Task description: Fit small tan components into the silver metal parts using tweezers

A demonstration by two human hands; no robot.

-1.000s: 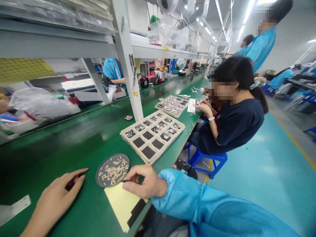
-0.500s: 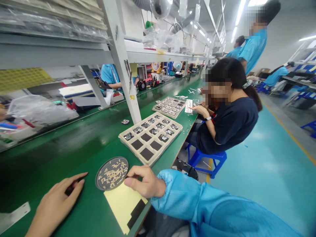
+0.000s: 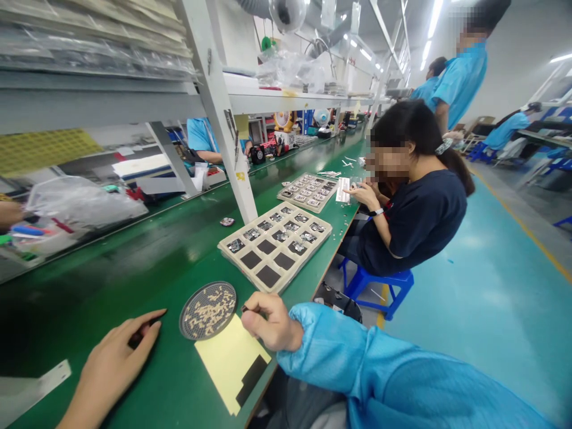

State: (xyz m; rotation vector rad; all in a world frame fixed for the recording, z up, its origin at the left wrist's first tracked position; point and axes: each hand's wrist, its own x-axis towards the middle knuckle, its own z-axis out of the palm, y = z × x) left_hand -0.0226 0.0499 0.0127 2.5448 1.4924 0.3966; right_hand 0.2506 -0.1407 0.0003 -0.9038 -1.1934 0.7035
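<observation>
My right hand (image 3: 270,322), in a blue sleeve, is closed in a pinch above the table's near edge. A small dark piece (image 3: 244,308) shows at its fingertips, too small to name. Below that hand lies a yellow paper sheet (image 3: 226,360) with a black stepped strip (image 3: 252,381) along one side. A round grey mesh dish (image 3: 187,310) with many small tan pieces (image 3: 210,313) stands left of the hand, touching the sheet. My left hand (image 3: 114,363) rests on the green table, index finger and thumb apart; its other fingers are curled in shadow.
Beyond the dish is a cream compartment tray (image 3: 292,280) with metal parts in several of its dark-bottomed pockets. A second tray (image 3: 308,193) lies farther back. At right, a person in a dark shirt (image 3: 411,217) sits on a blue stool (image 3: 379,286). A white shelf post (image 3: 227,131) rises behind.
My right hand has moved slightly away from the dish's rim, up and to the right, still pinched. The left hand keeps its pose. The whole view has shifted a little.
</observation>
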